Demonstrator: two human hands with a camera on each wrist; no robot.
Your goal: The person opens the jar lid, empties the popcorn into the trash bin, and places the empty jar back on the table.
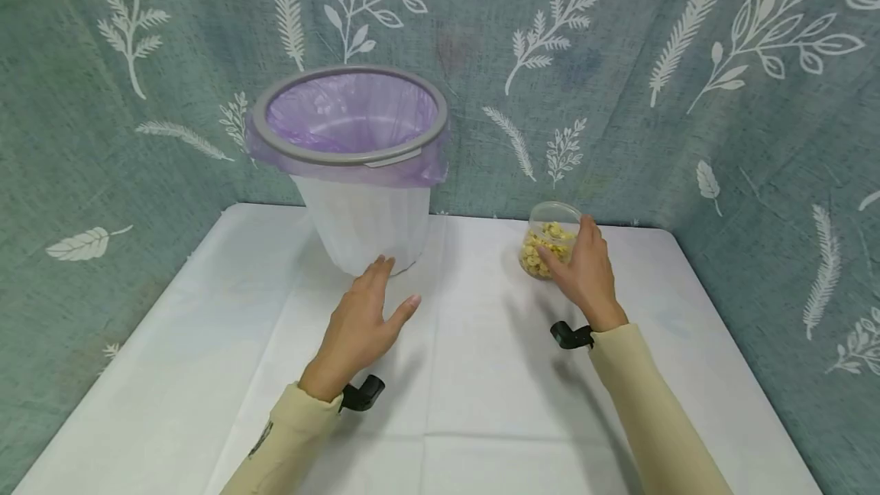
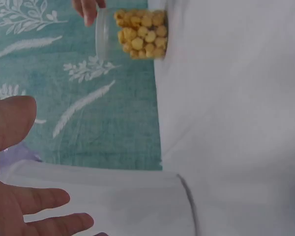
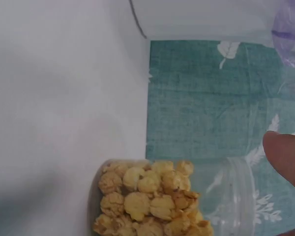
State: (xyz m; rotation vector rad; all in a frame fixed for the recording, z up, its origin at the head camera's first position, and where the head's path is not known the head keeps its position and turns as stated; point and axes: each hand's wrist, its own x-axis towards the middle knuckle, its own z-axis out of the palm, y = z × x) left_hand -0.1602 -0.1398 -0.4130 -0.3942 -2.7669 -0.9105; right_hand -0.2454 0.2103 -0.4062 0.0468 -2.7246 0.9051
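Note:
On the white tablecloth at the back right stands a clear plastic jar (image 1: 548,250), upright and partly filled with yellow popcorn (image 3: 147,201). My right hand (image 1: 587,270) is right at the jar's side, thumb (image 3: 285,152) and fingers spread apart near its rim, not curled round it. To the left, my left hand (image 1: 360,327) hovers in front of a white bin (image 1: 367,220), its fingers straight and its thumb held out, with nothing in it. The left wrist view shows that hand's fingers (image 2: 46,201) overlapping the bin's wall.
A purple bag (image 1: 357,109) lines the bin and folds over outside beneath its grey rim ring (image 1: 351,155). Behind the white-covered table (image 1: 502,373) hangs a green leaf-patterned cloth (image 1: 474,37), which also runs along both sides. The bin stands close to the back edge.

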